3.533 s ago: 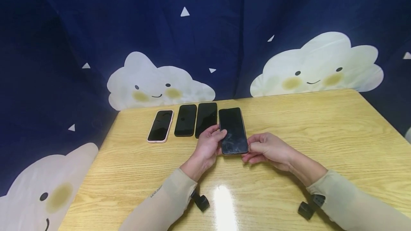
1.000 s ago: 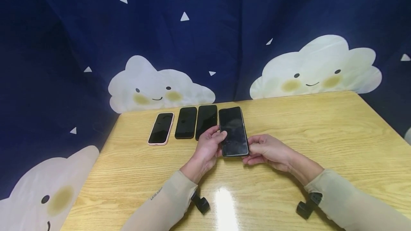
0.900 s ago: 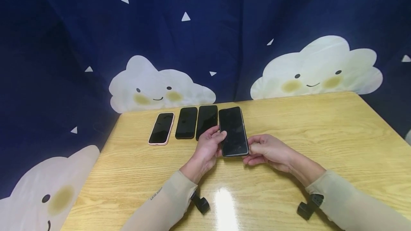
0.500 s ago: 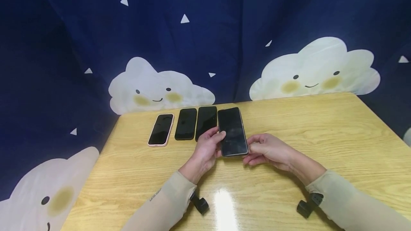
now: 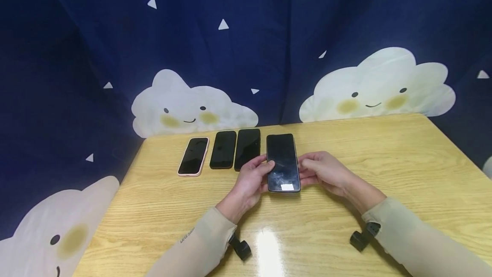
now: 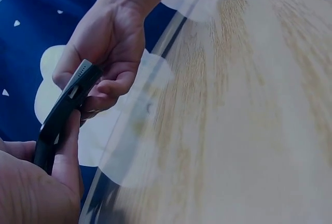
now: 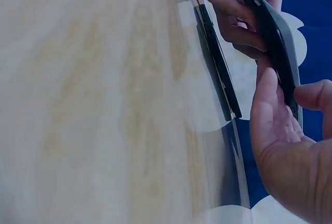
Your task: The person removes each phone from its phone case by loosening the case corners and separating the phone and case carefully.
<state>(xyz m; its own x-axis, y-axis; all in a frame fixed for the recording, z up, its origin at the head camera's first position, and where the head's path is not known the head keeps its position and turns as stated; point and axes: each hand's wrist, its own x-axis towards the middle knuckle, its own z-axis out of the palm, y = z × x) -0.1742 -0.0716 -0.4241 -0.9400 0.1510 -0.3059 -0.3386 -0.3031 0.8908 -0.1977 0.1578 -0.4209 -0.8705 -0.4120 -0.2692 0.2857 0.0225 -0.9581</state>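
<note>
A black-screened smartphone (image 5: pixel 282 153) is held face up above the table between both hands. My left hand (image 5: pixel 250 181) grips its left edge, thumb over the screen and fingers underneath. At the opposite edge, my right hand (image 5: pixel 326 172) holds it with fingers partly hidden behind. In the left wrist view, a dark phone case (image 6: pixel 58 111) with a port cutout shows beside the phone's grey edge (image 6: pixel 79 71), which stands slightly out of it at the near end. The right wrist view shows the dark case (image 7: pixel 271 40) against the grey phone side, with my right thumb (image 7: pixel 311 95) touching it.
Three phones lie in a row at the table's back left: a pink-cased phone (image 5: pixel 193 157), a black phone (image 5: pixel 223 149) and another black phone (image 5: pixel 247 146) close behind my left hand. A dark blue curtain (image 5: pixel 261 46) with clouds hangs behind the wooden table (image 5: pixel 384 161).
The held phone has shifted slightly right and turned straighter. My right fingers have moved up along its right edge from the lower corner. A white reflection now shows low on its screen.
</note>
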